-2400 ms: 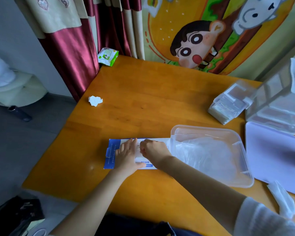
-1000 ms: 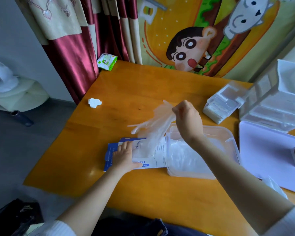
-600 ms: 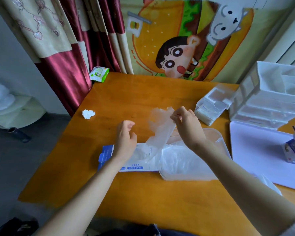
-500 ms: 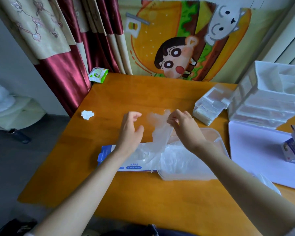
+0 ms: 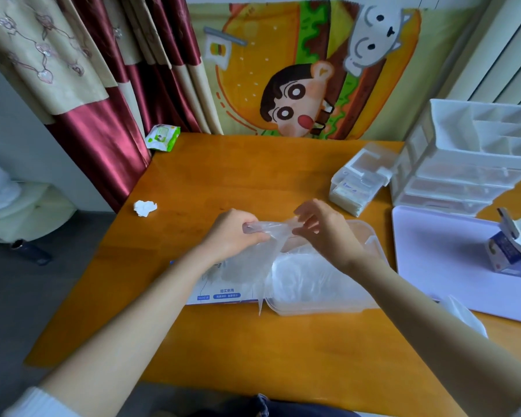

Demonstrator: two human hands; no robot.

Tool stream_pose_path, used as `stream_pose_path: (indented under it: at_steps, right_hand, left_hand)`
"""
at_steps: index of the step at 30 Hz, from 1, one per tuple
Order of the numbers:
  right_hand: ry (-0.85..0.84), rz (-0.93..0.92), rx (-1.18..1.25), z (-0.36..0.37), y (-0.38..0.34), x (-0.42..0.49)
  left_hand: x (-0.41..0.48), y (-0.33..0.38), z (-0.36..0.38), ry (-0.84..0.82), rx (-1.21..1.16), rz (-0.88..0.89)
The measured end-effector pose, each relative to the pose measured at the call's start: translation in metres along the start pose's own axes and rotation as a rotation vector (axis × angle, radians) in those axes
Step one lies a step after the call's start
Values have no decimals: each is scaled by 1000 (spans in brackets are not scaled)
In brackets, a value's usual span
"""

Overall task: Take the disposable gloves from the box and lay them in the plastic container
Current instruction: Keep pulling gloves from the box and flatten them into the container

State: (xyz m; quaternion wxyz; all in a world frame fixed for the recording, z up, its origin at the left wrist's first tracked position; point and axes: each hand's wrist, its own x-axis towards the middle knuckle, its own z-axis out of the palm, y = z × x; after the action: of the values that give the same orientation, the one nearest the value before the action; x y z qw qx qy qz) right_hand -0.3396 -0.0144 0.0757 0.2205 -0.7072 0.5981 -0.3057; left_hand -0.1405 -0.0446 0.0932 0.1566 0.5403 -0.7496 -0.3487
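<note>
A thin clear disposable glove [image 5: 254, 260] hangs in the air above the flat blue-and-white glove box [image 5: 220, 294], and its fingers dangle down past the box's front edge. My left hand [image 5: 233, 231] grips the glove's top edge with curled fingers. My right hand [image 5: 322, 227] pinches the same edge from the right side. Just right of the box sits the clear plastic container [image 5: 370, 239], holding a pile of clear gloves [image 5: 307, 275]. My forearms hide much of the box and the container's near right part.
A crumpled white paper [image 5: 145, 207] lies at the table's left. A wipes pack [image 5: 162, 136] sits at the back corner. On the right stand a small clear box [image 5: 358, 185], a white drawer organiser [image 5: 469, 164], a white board [image 5: 445, 254] and a small blue carton [image 5: 509, 251].
My right hand pulled a glove up out of the box. My left hand left the box, rose and took hold of the glove's top edge beside the right hand.
</note>
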Motion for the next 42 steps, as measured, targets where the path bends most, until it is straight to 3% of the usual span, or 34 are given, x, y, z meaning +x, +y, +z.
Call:
stream_pose_path:
  at_steps: [2,6,16,20,24,29,33,37,42]
  right_hand:
    - [69,70,93,2,-3,2]
    - [-82,183,281,15,-19,-1]
    - [17,248,392,28,-19,3]
    - [101,317,337,21,-4,5]
    - [218,347,325,11,4,6]
    - [193,372,313,15,6,0]
    - [166,353,241,20,8,-5]
    - [115,327,174,26,10,-6]
    - [77,320,173,30,8,-5]
  left_hand:
    - [1,-3,1,65,-9,-40]
    - [-3,1,5,127,-134,-55]
    - [-17,-12,3,146,-234,-79]
    - [-17,-41,7,230,-130,-101]
    - [-22,-72,20,292,164,-70]
    - [-34,-97,53,35,671,-72]
    - [-34,-108,61,-197,602,-85]
    - [-32,-110,59,-431,737,-78]
    - [-27,-101,62,-423,794,-97]
